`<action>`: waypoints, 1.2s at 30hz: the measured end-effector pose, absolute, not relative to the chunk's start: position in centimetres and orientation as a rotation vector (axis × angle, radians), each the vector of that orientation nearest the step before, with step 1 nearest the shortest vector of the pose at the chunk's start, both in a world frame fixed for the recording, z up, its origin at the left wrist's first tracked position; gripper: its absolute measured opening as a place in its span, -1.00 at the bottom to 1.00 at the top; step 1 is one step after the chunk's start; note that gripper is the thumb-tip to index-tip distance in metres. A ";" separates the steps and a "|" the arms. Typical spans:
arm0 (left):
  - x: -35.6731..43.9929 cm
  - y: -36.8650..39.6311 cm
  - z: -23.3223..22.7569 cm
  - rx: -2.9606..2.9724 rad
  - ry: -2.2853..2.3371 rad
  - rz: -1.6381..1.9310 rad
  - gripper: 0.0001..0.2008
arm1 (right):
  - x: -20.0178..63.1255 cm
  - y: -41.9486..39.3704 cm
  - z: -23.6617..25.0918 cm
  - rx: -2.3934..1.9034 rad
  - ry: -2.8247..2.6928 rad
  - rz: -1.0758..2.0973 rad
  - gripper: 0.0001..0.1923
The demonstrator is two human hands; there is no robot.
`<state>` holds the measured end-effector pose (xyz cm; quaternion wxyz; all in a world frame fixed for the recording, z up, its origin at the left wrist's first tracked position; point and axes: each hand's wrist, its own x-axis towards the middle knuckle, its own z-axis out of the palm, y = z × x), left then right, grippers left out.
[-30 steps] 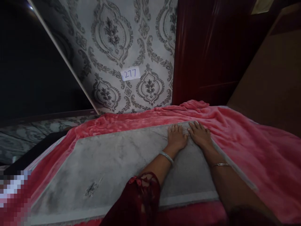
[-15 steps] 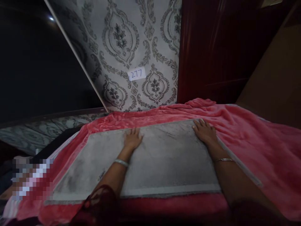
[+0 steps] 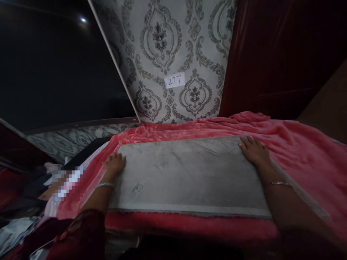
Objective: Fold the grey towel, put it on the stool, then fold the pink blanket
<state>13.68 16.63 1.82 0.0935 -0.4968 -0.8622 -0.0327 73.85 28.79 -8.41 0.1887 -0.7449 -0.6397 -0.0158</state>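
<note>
A grey mat (image 3: 189,173) lies flat on a pink blanket (image 3: 189,224), with a pale strip along its near edge and a small dark mark at its near left. My left hand (image 3: 115,163) rests at the mat's left edge, fingers spread. At the far right corner, my right hand (image 3: 254,150) lies flat on the mat with its fingers stretched out. Both wrists wear bracelets. Neither hand grips anything that I can see.
Behind the blanket is a patterned wall (image 3: 159,43) with a paper label (image 3: 175,80) reading 277. A large dark screen (image 3: 59,65) stands at the left, a dark red panel (image 3: 265,57) at the right. Cloth items (image 3: 18,231) lie at the lower left.
My left hand has moved left across the mat, from its middle-left to its left edge. My right hand stays at the far right corner. The view has shifted left.
</note>
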 end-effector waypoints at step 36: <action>29.8 25.5 -3.4 -2.632 -1.759 -0.208 -0.42 | 60.2 4.4 -1.4 -0.922 -2.711 0.765 -0.36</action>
